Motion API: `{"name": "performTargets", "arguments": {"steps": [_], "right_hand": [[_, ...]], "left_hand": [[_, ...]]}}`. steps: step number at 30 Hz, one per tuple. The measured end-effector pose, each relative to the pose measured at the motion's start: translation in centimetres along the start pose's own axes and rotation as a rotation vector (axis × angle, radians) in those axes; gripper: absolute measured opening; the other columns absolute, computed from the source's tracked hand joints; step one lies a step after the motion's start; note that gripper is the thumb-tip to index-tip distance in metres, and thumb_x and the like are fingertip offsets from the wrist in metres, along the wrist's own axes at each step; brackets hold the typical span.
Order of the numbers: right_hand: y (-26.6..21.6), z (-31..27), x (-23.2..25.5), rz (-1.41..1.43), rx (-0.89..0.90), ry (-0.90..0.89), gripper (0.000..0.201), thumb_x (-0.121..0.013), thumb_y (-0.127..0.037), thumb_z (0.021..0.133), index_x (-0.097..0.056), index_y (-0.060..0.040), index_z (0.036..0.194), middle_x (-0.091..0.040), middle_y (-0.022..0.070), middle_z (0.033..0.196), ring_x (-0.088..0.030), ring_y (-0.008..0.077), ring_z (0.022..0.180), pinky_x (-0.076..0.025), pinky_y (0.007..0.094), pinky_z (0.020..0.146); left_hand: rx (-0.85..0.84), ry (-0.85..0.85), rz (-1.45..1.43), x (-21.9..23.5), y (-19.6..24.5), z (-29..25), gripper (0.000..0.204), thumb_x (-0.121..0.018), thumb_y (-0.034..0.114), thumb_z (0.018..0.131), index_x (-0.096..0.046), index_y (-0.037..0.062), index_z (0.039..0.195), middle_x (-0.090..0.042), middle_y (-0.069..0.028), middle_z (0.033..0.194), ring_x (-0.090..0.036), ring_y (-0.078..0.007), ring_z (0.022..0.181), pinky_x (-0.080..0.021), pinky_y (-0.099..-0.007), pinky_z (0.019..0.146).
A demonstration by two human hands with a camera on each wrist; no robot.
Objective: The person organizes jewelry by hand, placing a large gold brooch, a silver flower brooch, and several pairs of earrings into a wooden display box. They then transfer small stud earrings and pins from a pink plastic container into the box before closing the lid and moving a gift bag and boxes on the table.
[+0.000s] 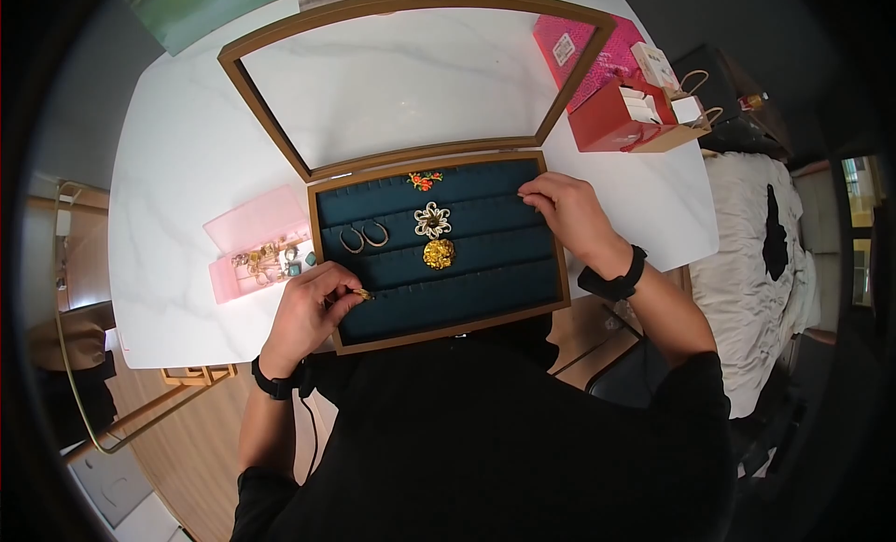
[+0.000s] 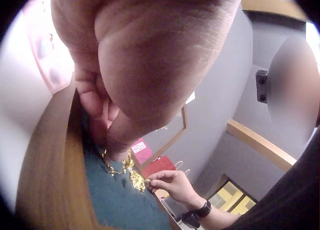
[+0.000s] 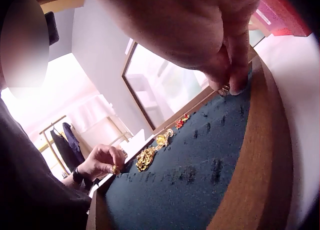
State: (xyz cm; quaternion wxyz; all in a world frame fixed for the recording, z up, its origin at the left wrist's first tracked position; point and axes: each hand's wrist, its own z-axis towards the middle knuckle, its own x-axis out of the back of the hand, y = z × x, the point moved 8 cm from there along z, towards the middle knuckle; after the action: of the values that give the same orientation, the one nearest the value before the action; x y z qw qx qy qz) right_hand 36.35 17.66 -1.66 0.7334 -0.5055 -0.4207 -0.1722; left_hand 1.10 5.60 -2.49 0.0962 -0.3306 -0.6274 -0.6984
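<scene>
A wooden jewelry box (image 1: pixel 448 329) lined in dark green velvet lies with its glass lid (image 1: pixel 271 112) raised. At the lower left slot my left hand (image 1: pixel 313 304) pinches a small gold earring (image 3: pixel 116 170) between thumb and fingertips. Up at the right end of the box, my right hand (image 1: pixel 569 215) pinches a small metallic earring (image 3: pixel 224 90), mostly hidden by the fingers. Down the middle sit a red flower brooch (image 1: pixel 425 181), a silvery flower brooch (image 1: pixel 432 220) and a round gold brooch (image 1: pixel 439 253). Two hoop earrings (image 1: pixel 375 234) stand in a slot at the left.
Left of the box, a pink case (image 1: pixel 224 282) holds several pieces of jewelry, its lid open. A red box (image 1: pixel 607 122), a pink patterned box (image 1: pixel 588 61) and a paper bag (image 1: pixel 686 136) stand on the white table (image 1: pixel 168 168) at the back right.
</scene>
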Motion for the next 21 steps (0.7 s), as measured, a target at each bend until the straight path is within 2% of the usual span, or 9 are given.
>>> {"name": "performTargets", "arguments": {"steps": [4, 7, 9, 12, 21], "right_hand": [[-0.4, -0.2, 0.1, -0.030, 0.021, -0.018, 0.015, -0.079, -0.001, 0.097, -0.079, -0.0003, 0.112, -0.078, 0.0154, 0.106, -0.076, 0.0365, 0.095, -0.062, 0.0412, 0.084], [-0.6, -0.4, -0.1, -0.056, 0.094, -0.040, 0.015, -0.079, -0.001, 0.098, -0.079, 0.0002, 0.112, -0.078, 0.0153, 0.108, -0.076, 0.0364, 0.096, -0.063, 0.0407, 0.085], [-1.1, -0.8, -0.7, -0.168, 0.226, -0.078, 0.015, -0.080, -0.003, 0.097, -0.078, 0.0006, 0.112, -0.076, 0.0151, 0.110, -0.075, 0.0369, 0.099, -0.063, 0.0414, 0.087], [-1.9, -1.2, -0.9, -0.228, 0.287, -0.123, 0.016, -0.080, -0.004, 0.097, -0.078, 0.0005, 0.112, -0.073, 0.0148, 0.110, -0.074, 0.0365, 0.101, -0.063, 0.0421, 0.088], [-1.6, -1.3, -1.2, -0.132, 0.227, -0.178, 0.016, -0.079, -0.001, 0.097, -0.079, -0.0006, 0.113, -0.074, 0.0126, 0.111, -0.075, 0.0341, 0.100, -0.063, 0.0404, 0.088]], "left_hand": [[-0.005, 0.006, 0.000, 0.0, 0.0, 0.0, 0.019, -0.085, -0.004, 0.090, -0.072, 0.0002, 0.103, -0.073, -0.0087, 0.099, -0.072, -0.0234, 0.078, -0.060, -0.0349, 0.073], [-0.003, 0.006, -0.007, -0.1, -0.1, 0.0, 0.019, -0.085, -0.004, 0.091, -0.072, 0.0003, 0.103, -0.074, -0.0087, 0.100, -0.073, -0.0234, 0.078, -0.060, -0.0351, 0.073], [0.000, 0.009, -0.012, 0.0, -0.2, -0.1, 0.019, -0.085, -0.004, 0.091, -0.072, 0.0002, 0.103, -0.073, -0.0087, 0.100, -0.072, -0.0233, 0.078, -0.060, -0.0350, 0.073], [0.003, 0.007, -0.017, -0.1, -0.2, -0.1, 0.018, -0.085, -0.004, 0.091, -0.072, 0.0003, 0.104, -0.073, -0.0085, 0.100, -0.072, -0.0232, 0.078, -0.060, -0.0347, 0.072], [-0.020, 0.015, -0.007, 0.0, 0.0, -0.1, 0.019, -0.085, -0.004, 0.091, -0.072, 0.0002, 0.103, -0.073, -0.0083, 0.100, -0.072, -0.0228, 0.077, -0.060, -0.0343, 0.072]]}}
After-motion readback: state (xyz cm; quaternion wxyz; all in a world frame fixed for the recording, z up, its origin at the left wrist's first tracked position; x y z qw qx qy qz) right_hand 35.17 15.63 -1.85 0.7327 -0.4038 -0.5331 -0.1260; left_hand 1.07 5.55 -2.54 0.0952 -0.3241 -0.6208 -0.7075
